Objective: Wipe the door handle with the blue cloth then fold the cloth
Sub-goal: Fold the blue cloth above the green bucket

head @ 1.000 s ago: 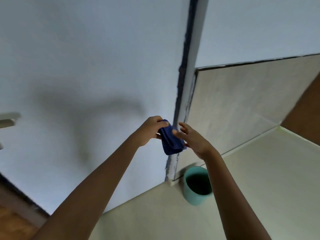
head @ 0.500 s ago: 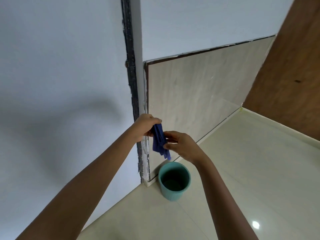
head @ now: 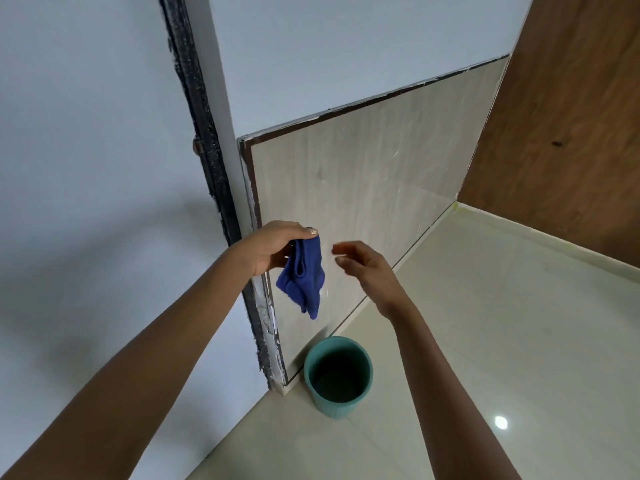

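1. One left hand (head: 277, 245): fingers pinched closed on the top edge of the one blue cloth (head: 304, 277).
2. Cloth hangs down bunched and folded, in front of the tiled wall panel (head: 363, 188), above the floor (head: 502, 323).
3. One right hand (head: 367, 268): fingers loosely curled and apart, holding nothing, just beside the cloth, not touching it.
4. One teal bucket (head: 338, 374) stands on the floor at the panel's base, below the cloth.

A teal bucket (head: 338, 372) stands on the floor (head: 485, 341) beside the tiled wall (head: 363, 188).
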